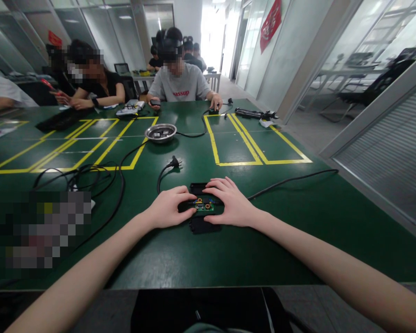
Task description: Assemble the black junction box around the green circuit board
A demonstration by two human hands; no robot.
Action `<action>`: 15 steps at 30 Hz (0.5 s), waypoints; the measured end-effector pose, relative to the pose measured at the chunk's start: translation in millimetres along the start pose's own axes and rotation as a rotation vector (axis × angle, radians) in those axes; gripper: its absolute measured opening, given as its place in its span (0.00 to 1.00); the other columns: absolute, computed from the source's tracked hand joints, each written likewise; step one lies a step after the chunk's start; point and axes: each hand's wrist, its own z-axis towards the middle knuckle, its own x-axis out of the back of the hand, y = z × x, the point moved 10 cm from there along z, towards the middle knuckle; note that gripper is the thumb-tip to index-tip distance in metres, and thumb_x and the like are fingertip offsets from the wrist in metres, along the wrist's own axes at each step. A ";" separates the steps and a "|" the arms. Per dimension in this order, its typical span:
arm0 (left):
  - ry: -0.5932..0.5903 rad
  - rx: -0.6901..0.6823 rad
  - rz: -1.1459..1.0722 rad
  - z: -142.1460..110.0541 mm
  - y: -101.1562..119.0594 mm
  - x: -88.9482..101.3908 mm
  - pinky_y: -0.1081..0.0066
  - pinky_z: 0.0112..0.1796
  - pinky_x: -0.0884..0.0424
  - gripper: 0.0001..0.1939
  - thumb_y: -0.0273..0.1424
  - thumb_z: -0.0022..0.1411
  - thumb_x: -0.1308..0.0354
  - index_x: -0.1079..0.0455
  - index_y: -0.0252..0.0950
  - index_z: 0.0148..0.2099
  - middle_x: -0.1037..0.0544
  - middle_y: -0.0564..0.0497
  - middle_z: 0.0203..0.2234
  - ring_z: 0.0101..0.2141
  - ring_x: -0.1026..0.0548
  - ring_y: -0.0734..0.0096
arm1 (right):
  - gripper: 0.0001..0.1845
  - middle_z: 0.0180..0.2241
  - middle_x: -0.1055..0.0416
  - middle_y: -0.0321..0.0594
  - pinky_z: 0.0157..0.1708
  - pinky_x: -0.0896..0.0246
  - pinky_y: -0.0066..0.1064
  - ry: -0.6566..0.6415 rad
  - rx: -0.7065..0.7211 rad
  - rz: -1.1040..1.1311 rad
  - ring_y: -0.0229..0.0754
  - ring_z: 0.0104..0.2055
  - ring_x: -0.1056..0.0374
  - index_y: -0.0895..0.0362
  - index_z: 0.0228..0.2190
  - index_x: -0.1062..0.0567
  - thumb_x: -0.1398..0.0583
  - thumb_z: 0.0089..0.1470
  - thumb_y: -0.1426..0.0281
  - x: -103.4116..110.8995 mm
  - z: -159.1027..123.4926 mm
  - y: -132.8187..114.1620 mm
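A small green circuit board (204, 207) with copper-wound coils lies between my hands at the middle of the table. The thumb and fingers of my left hand (171, 207) close on its left end. My right hand (234, 203) curves around its right end, thumb below and fingers above. Black plastic casing pieces show beyond the board and on its near side, the near casing piece (205, 226) lying flat. A black cable (291, 179) runs out to the right from under my right hand. At the left, a cord ends in a black power plug (175, 162).
The green table (208, 263) bears yellow tape outlines. A metal bowl (161, 140) with small parts stands farther back. Coiled black cables (79, 175) and a blurred-out item (45, 231) lie at the left. Across the table, a person in a grey shirt (182, 83) handles dark items.
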 end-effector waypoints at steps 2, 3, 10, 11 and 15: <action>-0.010 0.007 -0.028 0.2 -2.6 -1.3 0.71 0.39 0.26 0.16 0.38 0.65 0.36 0.21 0.37 0.52 0.21 0.49 0.39 0.38 0.21 0.66 | 0.36 0.58 0.29 0.50 0.67 0.55 0.65 0.008 0.000 0.002 0.63 0.65 0.39 0.52 0.54 0.24 0.28 0.45 0.52 0.9 0.2 0.3; -0.015 0.020 -0.030 0.5 -4.3 -2.5 0.71 0.38 0.27 0.16 0.39 0.65 0.35 0.21 0.37 0.52 0.21 0.49 0.39 0.38 0.21 0.66 | 0.36 0.57 0.29 0.50 0.67 0.55 0.65 0.011 0.001 0.006 0.63 0.65 0.38 0.52 0.54 0.24 0.28 0.45 0.52 1.2 0.4 0.2; -0.008 0.116 0.014 3.3 -10.5 -7.2 0.73 0.35 0.29 0.14 0.40 0.66 0.34 0.20 0.39 0.50 0.20 0.51 0.36 0.35 0.21 0.68 | 0.34 0.56 0.27 0.49 0.67 0.54 0.66 0.029 -0.042 -0.008 0.63 0.65 0.39 0.53 0.51 0.23 0.27 0.43 0.54 3.5 -0.8 1.8; -0.003 0.122 0.020 3.4 -10.3 -7.0 0.73 0.36 0.29 0.14 0.40 0.66 0.34 0.20 0.39 0.49 0.20 0.51 0.36 0.35 0.21 0.67 | 0.34 0.56 0.27 0.49 0.67 0.54 0.66 0.030 -0.053 -0.012 0.63 0.65 0.39 0.53 0.51 0.23 0.27 0.44 0.54 3.7 -1.3 2.1; 0.006 0.144 0.033 3.4 -10.7 -6.2 0.72 0.36 0.29 0.13 0.39 0.66 0.34 0.20 0.39 0.48 0.19 0.51 0.37 0.35 0.20 0.68 | 0.33 0.57 0.28 0.50 0.68 0.55 0.66 0.010 -0.063 -0.014 0.63 0.67 0.40 0.53 0.51 0.23 0.27 0.44 0.54 2.7 -2.2 2.0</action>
